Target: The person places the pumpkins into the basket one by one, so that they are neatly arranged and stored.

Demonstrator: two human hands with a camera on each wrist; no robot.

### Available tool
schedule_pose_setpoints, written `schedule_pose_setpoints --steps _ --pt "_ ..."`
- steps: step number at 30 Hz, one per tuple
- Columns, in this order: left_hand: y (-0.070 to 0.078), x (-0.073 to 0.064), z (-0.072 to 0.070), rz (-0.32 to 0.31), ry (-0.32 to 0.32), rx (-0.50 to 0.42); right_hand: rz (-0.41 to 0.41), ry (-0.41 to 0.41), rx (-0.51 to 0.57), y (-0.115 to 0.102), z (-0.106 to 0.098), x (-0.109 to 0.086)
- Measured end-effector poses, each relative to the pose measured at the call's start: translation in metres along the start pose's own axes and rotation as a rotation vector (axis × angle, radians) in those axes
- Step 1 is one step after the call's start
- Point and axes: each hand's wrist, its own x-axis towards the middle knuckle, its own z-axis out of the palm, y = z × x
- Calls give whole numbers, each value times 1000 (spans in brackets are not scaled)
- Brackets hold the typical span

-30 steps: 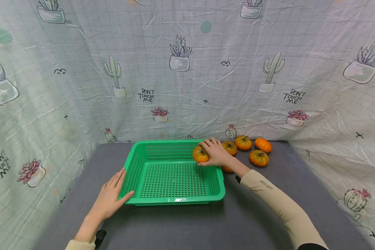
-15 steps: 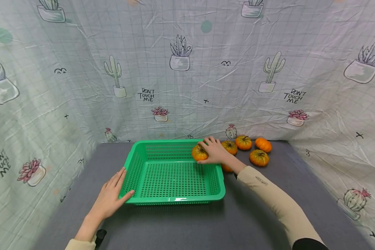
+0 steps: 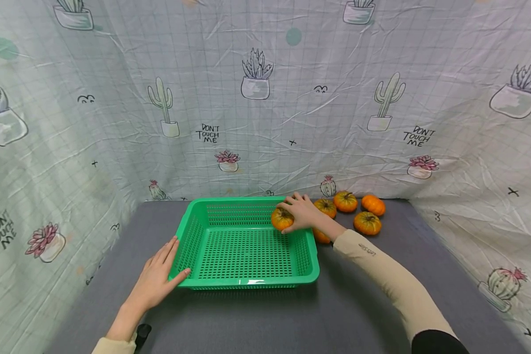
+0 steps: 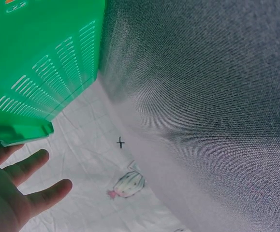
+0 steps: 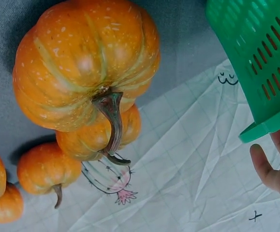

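Observation:
My right hand (image 3: 303, 214) grips a small orange pumpkin (image 3: 281, 220) inside the green plastic basket (image 3: 248, 283), at its far right corner. The fingers lie over the pumpkin's top and the thumb is at its near side. In the right wrist view only a few fingers show past the basket's rim, and the held pumpkin is hidden. My left hand (image 3: 157, 278) rests along the basket's left rim with straight, spread fingers. The left wrist view shows those fingers (image 4: 31, 166) beside the outer wall of the basket (image 4: 43, 29).
Several more small pumpkins stand right of the basket: one (image 3: 368, 223) out on the grey table (image 3: 265, 319), others (image 3: 345, 201) near the back cloth. A large-looking pumpkin (image 5: 86, 63) is close to the right wrist camera. A cactus-print cloth (image 3: 292, 118) surrounds the table.
My right hand has shifted slightly left with the pumpkin, and its forearm has moved a little too. The left hand and the basket stay where they were.

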Motion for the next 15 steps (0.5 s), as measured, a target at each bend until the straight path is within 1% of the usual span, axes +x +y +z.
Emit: schedule_pose_setpoints --steps 7,15 --pt "1 0 0 1 2 -1 32 -24 -72 1 5 4" --pt "1 0 -1 2 7 -3 26 -10 -80 -4 5 4"
